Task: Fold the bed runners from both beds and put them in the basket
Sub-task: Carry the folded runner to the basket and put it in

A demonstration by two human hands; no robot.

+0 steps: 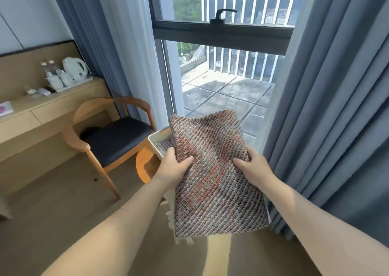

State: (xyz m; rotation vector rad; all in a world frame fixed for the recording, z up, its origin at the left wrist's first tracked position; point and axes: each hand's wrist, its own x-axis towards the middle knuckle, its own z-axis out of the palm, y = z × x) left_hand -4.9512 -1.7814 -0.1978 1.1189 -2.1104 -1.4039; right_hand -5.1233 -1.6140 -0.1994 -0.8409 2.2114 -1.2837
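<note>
Two hands hold the folded runner in the air, in front of the basket and hiding most of it. The left hand clamps the runner's left edge, thumb on top; the right hand clamps the right edge likewise. Inside the basket lies some woven cloth (too little shows to say more). Under the basket is a round table; a chair stands to its left, a curtain to its right.

Hotel room, wooden desk with kettle and cup tray, armchair, grey curtains, balcony window
</note>
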